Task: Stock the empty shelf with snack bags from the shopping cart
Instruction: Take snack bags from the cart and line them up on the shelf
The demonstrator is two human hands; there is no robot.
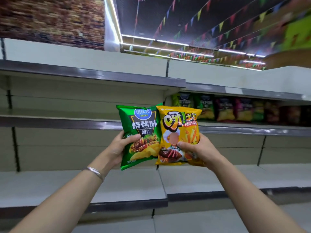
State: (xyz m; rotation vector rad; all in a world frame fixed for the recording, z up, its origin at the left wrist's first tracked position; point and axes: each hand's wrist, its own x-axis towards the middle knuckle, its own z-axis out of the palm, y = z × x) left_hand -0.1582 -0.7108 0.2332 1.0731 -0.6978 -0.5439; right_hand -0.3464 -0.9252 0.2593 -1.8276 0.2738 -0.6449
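I see the green snack bag (140,135) held upright in front of the shelving, its top leaning a little to the right, printed with a blue oval logo, white characters and pictures of grilled skewers and chips. My left hand (120,147) grips its lower left edge, thumb laid across the front, fingers hidden behind; a silver bangle (95,172) sits on that wrist. Just beside it, overlapping the green bag's right edge, is the yellow snack bag (179,132), also upright, showing fries and a cartoon chef. My right hand (200,151) holds its lower right part, thumb pressed on the front. Both arms reach forward and up. Behind the bags runs the bare middle shelf (58,121), and to the right a shelf carries a row of blurred snack bags (235,109).
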